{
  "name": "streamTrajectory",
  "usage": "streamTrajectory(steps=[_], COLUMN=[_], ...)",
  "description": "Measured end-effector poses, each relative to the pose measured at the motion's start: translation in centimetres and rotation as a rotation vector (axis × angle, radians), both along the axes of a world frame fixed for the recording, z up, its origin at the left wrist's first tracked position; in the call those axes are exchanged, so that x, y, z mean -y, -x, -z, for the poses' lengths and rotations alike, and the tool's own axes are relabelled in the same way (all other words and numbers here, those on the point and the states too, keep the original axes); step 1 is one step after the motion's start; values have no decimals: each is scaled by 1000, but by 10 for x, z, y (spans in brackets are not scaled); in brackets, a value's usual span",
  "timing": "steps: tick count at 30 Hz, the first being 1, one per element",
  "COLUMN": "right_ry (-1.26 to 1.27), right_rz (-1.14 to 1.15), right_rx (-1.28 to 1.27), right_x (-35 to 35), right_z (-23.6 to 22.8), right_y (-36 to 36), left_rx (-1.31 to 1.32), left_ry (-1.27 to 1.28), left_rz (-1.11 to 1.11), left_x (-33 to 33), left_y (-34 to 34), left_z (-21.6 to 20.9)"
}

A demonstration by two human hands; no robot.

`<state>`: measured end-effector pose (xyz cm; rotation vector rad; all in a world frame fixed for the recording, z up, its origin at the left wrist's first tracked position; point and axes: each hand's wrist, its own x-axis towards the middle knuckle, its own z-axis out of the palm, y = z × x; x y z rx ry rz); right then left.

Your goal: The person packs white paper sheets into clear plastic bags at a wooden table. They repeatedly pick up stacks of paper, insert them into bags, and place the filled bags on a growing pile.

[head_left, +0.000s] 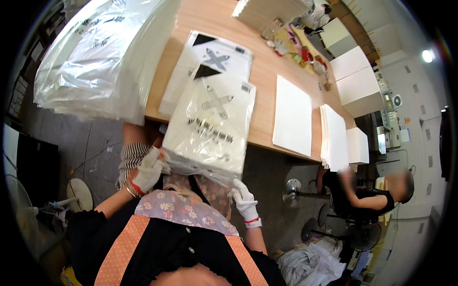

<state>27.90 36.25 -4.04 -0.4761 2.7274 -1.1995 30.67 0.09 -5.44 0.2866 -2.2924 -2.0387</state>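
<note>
One broad, pale-wood table (265,102) carries the work, with a thick, glossy stack of clear plastic sleeves (102,62) draped over its near left corner. A flat, rectangular white pack in clear printed film (210,128) overhangs the near edge above the worker's lap; its contents look to be fully inside, while the loose, crumpled film at its near end suggests the closing is not yet done. Partly covered by it, a similar white film-wrapped pack with a black corner triangle (224,64) lies flat and appears finished. To the right, a blank white rectangular sheet or panel (292,117) and an upright-edged stack of white panels (335,136) lie outside any printed film, apparently work left over. At the overhanging pack's near left corner, the white-gloved left hand (149,170) is nearly closed, seemingly pinching the film between thumb and fingers. At the near right corner, the white-gloved right hand (244,200) curls half-open, fingertips against or just beside the film; whether it grips cannot be told.
</note>
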Motion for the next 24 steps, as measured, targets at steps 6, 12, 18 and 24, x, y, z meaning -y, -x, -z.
streamTrajectory(steps=[6,12,18,24], right_ry=[704,1355,1141,704], right_rz=[469,26,-670,-472], right_rx=[705,734,517,716], right_x=[31,165,295,367], right_z=[54,-51,-145,-159], right_y=[67,114,176,123], left_rx=[-507,-797,-1112,-724], left_ry=[398,340,52,-325], left_rz=[250,36,-825,-897], left_x=[-34,27,191,325], left_y=[74,58,73,40], left_z=[-76,-202,-247,-181])
